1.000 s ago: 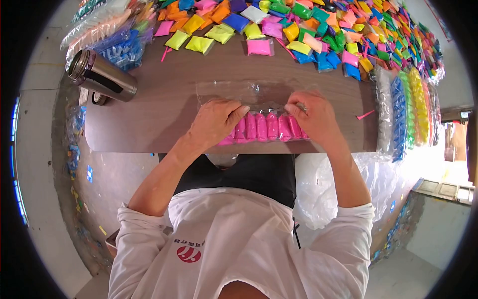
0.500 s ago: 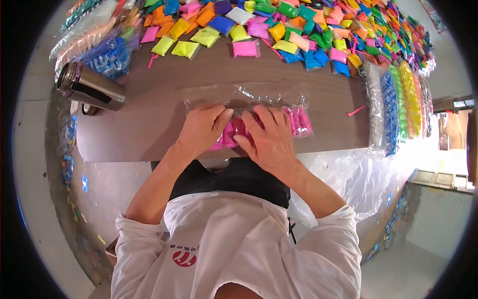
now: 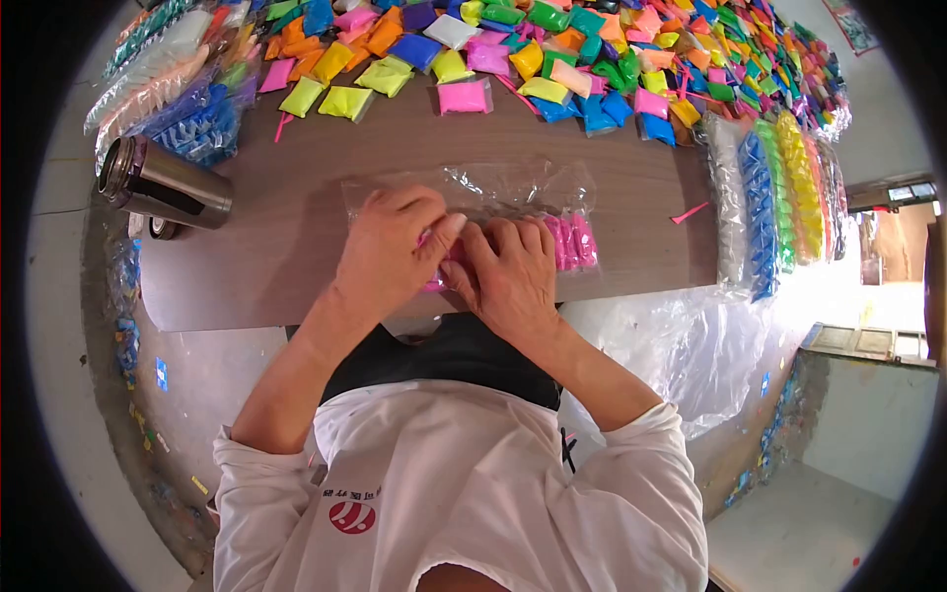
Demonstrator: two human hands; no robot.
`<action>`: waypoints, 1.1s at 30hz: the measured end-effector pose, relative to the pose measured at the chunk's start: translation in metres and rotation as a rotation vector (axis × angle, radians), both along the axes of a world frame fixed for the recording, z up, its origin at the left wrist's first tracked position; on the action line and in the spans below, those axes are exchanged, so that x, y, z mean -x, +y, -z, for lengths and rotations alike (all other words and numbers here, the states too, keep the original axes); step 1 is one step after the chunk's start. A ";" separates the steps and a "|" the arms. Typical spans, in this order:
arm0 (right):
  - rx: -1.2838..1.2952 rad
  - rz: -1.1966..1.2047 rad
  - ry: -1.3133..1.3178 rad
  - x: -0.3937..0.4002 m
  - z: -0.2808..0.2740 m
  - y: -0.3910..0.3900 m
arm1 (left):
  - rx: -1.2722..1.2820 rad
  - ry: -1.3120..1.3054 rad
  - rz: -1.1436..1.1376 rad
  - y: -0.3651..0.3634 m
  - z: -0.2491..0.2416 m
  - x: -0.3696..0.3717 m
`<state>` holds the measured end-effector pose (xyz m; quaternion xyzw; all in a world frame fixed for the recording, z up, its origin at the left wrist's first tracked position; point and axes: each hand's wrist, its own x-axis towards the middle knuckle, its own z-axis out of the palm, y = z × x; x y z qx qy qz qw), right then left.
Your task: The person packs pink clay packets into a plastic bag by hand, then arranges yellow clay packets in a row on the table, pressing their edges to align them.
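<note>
A clear plastic bag (image 3: 464, 180) lies across the table in front of me, with a row of pink packets (image 3: 572, 243) inside its near side. My left hand (image 3: 388, 252) is closed at the bag's left end, fingers curled and thumb pressed in, with a bit of pink showing between them. Over the middle of the row, my right hand (image 3: 515, 276) bends its fingers onto the bag, its thumb close to the left thumb. Both hands cover part of the row, so the packets under them are hidden.
Many loose coloured packets (image 3: 464, 96) are heaped along the table's (image 3: 247, 266) far side. A steel flask (image 3: 178, 185) lies at the left beside filled bags (image 3: 202, 128). More filled bags (image 3: 758, 212) stand at the right, near a pink strip (image 3: 690, 212). Clear sheeting (image 3: 671, 360) hangs below the table edge.
My left hand has lifted and turned, its fingers now more curled. My right hand's fingers have drawn in closer together. The whole view has shifted slightly.
</note>
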<state>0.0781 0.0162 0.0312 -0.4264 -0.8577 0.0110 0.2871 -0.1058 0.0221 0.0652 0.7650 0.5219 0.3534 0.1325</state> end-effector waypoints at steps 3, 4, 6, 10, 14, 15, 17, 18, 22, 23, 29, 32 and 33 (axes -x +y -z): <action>0.059 -0.026 -0.008 -0.001 -0.002 0.003 | -0.003 0.020 0.032 -0.007 0.014 -0.010; 0.081 -0.032 -0.021 -0.001 -0.003 0.003 | -0.010 0.023 0.002 -0.010 0.022 -0.012; 0.098 -0.062 0.007 -0.006 -0.005 0.007 | -0.024 0.024 -0.045 -0.014 0.030 -0.014; -0.007 -0.033 0.102 -0.037 -0.020 0.018 | -0.037 0.012 -0.083 -0.019 0.033 -0.015; 0.130 0.132 0.156 -0.080 -0.030 0.037 | -0.050 0.017 -0.097 -0.018 0.036 -0.015; 0.281 0.136 0.204 -0.092 -0.025 0.041 | -0.056 0.020 -0.098 -0.018 0.037 -0.016; 0.519 0.129 0.241 -0.108 -0.024 0.049 | -0.065 0.027 -0.097 -0.017 0.040 -0.016; 0.607 0.119 0.229 -0.114 -0.025 0.052 | -0.074 0.021 -0.095 -0.017 0.041 -0.017; 0.499 -0.023 0.222 -0.126 -0.018 0.064 | -0.075 0.007 -0.099 -0.016 0.041 -0.017; 0.465 -0.037 0.241 -0.125 -0.018 0.065 | -0.065 0.006 -0.103 -0.017 0.041 -0.017; 0.642 -0.164 0.194 -0.112 -0.032 0.072 | -0.066 0.010 -0.109 -0.017 0.042 -0.017; 0.817 -0.269 0.148 -0.124 -0.023 0.091 | -0.085 -0.001 -0.101 -0.017 0.041 -0.018; 0.833 -0.292 0.147 -0.125 -0.022 0.094 | -0.079 0.000 -0.103 -0.016 0.041 -0.018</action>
